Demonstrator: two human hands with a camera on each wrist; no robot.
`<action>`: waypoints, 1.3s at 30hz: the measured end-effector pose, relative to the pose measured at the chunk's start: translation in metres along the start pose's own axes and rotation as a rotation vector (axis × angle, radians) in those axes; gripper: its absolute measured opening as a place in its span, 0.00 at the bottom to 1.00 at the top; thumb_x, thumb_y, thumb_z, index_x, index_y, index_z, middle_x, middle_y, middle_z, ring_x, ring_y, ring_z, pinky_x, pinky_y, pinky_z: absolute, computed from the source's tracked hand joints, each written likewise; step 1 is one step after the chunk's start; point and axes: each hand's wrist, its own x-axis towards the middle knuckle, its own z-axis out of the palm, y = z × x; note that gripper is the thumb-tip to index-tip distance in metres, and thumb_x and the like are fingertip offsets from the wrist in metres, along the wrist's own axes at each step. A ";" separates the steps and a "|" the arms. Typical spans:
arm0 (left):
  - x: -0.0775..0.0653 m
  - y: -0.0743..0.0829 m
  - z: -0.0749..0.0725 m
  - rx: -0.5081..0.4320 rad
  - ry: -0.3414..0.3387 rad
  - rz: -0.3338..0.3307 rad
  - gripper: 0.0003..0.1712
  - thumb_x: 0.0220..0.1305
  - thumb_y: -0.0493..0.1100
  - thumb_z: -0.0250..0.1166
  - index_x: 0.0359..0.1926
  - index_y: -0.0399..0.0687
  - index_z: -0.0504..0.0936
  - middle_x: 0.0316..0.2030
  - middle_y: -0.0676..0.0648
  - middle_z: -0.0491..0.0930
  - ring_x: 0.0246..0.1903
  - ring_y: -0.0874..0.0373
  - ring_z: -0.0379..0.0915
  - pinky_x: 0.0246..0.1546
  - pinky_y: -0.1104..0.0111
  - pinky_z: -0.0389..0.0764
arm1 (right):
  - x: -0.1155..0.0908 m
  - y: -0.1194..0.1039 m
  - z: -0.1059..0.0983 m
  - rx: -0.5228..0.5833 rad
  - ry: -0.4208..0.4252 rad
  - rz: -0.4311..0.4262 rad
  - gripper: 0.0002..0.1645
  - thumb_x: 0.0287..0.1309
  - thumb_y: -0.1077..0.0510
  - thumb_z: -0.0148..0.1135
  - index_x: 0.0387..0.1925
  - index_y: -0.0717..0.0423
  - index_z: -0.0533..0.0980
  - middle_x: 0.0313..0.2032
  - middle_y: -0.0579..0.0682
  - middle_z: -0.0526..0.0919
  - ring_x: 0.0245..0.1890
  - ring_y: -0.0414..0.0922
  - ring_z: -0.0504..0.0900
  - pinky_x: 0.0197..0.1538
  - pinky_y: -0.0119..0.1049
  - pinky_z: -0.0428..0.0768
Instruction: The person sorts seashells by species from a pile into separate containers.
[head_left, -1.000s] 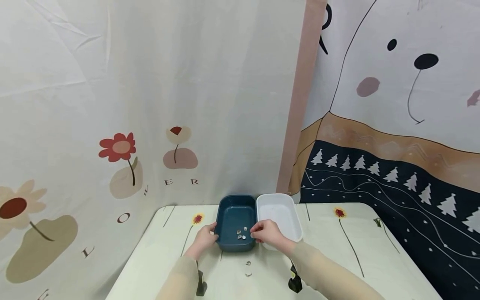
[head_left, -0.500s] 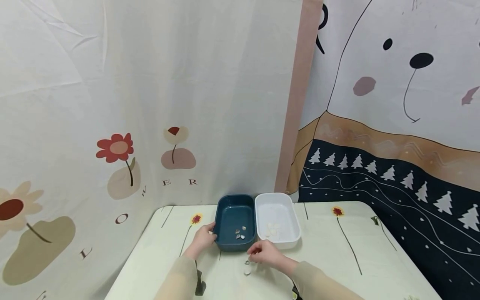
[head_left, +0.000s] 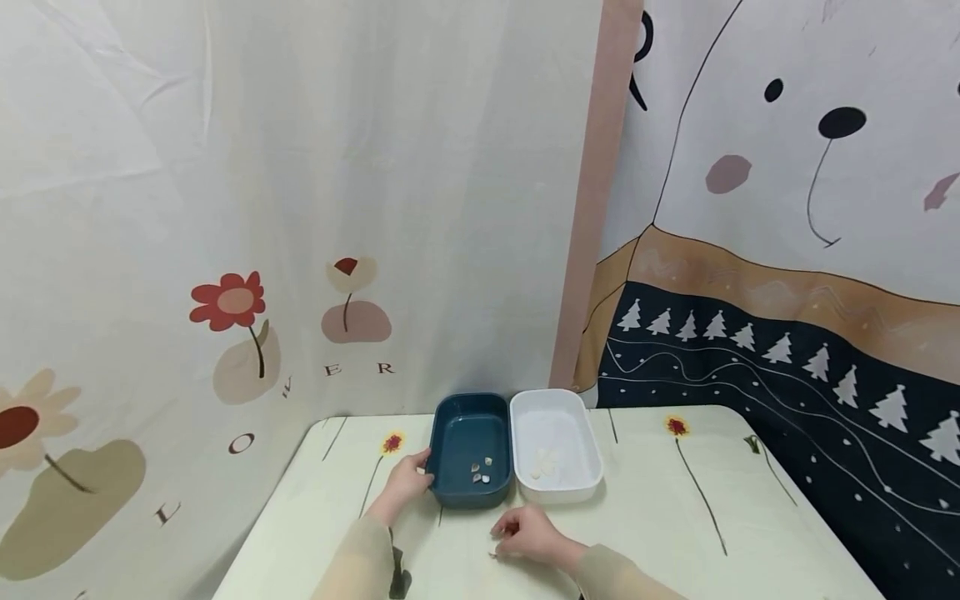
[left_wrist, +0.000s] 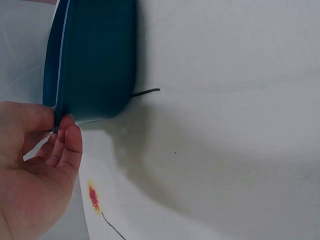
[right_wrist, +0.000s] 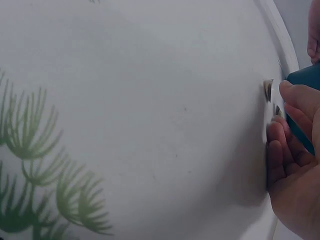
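My left hand (head_left: pixel 407 480) pinches the left rim of a teal rectangular dish (head_left: pixel 471 500) between thumb and fingers; the left wrist view shows this grip up close. Several small shells (head_left: pixel 486 479) lie in the dish's near end. My right hand (head_left: pixel 527 533) is low over the tabletop, in front of the dishes. At its fingertips lies a small shell (head_left: pixel 492 555). In the right wrist view, a brown-and-white shell (right_wrist: pixel 268 90) and a second small shell (right_wrist: pixel 278 109) show beside the thumb and fingers, which stand apart. Contact with the second is unclear.
Touching or nearly touching the teal dish on its right is a white dish (head_left: pixel 592 454), holding several pale flat pieces (head_left: pixel 546 461). Both stand at the back of the table (head_left: pixel 645 508), against a hanging cloth (head_left: pixel 450 250). Flowers are printed on the tablecloth.
My right hand has moved from the teal dish's right rim down toward me, onto the shells on the tabletop. The left hand keeps its hold, and the white dish's pieces have come into view.
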 end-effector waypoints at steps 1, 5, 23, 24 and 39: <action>-0.001 -0.001 0.000 -0.001 0.002 -0.003 0.33 0.57 0.27 0.60 0.65 0.25 0.65 0.42 0.36 0.77 0.22 0.57 0.70 0.25 0.67 0.74 | -0.001 0.001 0.003 0.004 0.005 -0.004 0.11 0.39 0.67 0.73 0.31 0.60 0.85 0.21 0.39 0.76 0.23 0.34 0.71 0.28 0.28 0.70; -0.005 -0.002 -0.001 0.009 0.001 0.000 0.32 0.57 0.27 0.60 0.64 0.24 0.65 0.42 0.34 0.77 0.25 0.57 0.71 0.26 0.67 0.74 | -0.004 0.003 0.010 -0.001 0.021 -0.013 0.12 0.37 0.67 0.74 0.30 0.59 0.85 0.20 0.38 0.75 0.22 0.33 0.71 0.27 0.27 0.70; -0.007 0.001 0.001 0.011 0.002 -0.027 0.32 0.58 0.28 0.59 0.65 0.26 0.65 0.46 0.33 0.75 0.29 0.55 0.71 0.29 0.66 0.75 | -0.003 0.001 0.009 -0.098 0.001 -0.002 0.12 0.36 0.67 0.75 0.29 0.56 0.86 0.27 0.38 0.82 0.26 0.31 0.71 0.33 0.28 0.72; -0.007 0.002 0.001 0.010 0.002 -0.033 0.32 0.58 0.28 0.59 0.65 0.26 0.65 0.46 0.33 0.76 0.30 0.55 0.71 0.30 0.66 0.75 | -0.003 0.000 0.009 -0.101 -0.001 0.001 0.11 0.36 0.67 0.75 0.29 0.56 0.86 0.28 0.38 0.83 0.26 0.30 0.72 0.33 0.28 0.72; -0.001 0.000 0.001 0.010 0.010 -0.003 0.33 0.57 0.27 0.60 0.65 0.26 0.66 0.45 0.34 0.76 0.29 0.56 0.71 0.28 0.67 0.74 | 0.000 -0.002 0.007 -0.127 -0.025 0.054 0.12 0.37 0.67 0.75 0.28 0.52 0.87 0.33 0.39 0.84 0.32 0.32 0.75 0.36 0.30 0.74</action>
